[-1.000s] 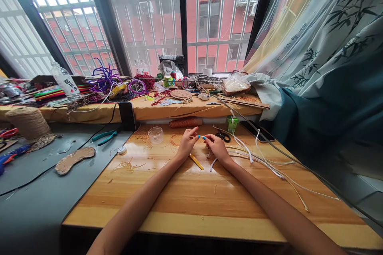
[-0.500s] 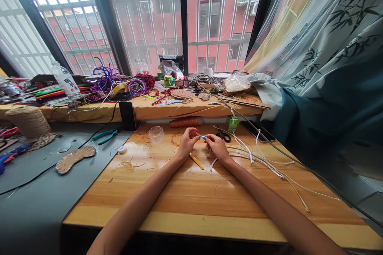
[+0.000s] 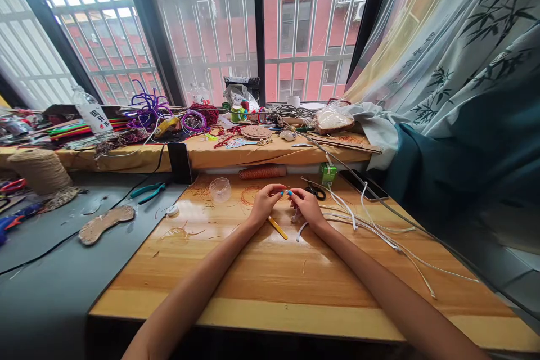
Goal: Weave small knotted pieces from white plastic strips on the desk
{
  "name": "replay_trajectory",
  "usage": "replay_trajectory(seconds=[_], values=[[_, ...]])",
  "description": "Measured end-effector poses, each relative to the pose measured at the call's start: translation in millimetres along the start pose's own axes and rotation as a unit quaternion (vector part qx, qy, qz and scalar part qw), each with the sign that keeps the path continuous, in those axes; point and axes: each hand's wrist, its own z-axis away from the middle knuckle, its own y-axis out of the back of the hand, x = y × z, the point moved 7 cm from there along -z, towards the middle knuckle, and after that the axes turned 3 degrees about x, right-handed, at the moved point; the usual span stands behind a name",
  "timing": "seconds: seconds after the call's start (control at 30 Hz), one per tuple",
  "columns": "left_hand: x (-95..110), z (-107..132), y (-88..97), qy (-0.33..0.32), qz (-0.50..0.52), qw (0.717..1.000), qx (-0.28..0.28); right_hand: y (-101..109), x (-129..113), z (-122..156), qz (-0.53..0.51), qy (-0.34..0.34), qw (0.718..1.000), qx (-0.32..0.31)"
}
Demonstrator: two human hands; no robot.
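My left hand [image 3: 267,201] and my right hand [image 3: 307,203] meet fingertip to fingertip above the wooden table [image 3: 253,275]. Both are pinched closed around something small and whitish between them, too small to name. A pale bit shows under my right palm, and the end of a white cord [image 3: 300,232] curves out just below it. Beside my left wrist lies a yellow-handled tool [image 3: 278,228], its upper end hidden by the hand. Behind my right hand are black-handled scissors [image 3: 319,193], partly covered.
White cords [image 3: 379,230] spread rightward. A clear round tub [image 3: 220,190], thin orange thread [image 3: 248,196], a thread spool [image 3: 262,171], a green box [image 3: 328,173] and a phone [image 3: 363,187] lie farther back. Teal pliers [image 3: 147,193] rest left. The ledge holds crowded craft supplies.
Both hands shift very slightly, and the left fingers curl a little lower. The fingertips stay together, and the things on the table keep their places.
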Motion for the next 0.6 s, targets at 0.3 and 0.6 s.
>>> replay_trajectory(seconds=[0.3, 0.6], values=[[7.4, 1.0, 3.2, -0.032, -0.025, 0.999, 0.01, 0.5, 5.9, -3.0, -0.051, -0.017, 0.999, 0.001], [4.1, -0.1, -0.1, 0.009, 0.091, 0.996, 0.016, 0.1, 8.4, -3.1, -0.078, -0.032, 0.996, -0.001]])
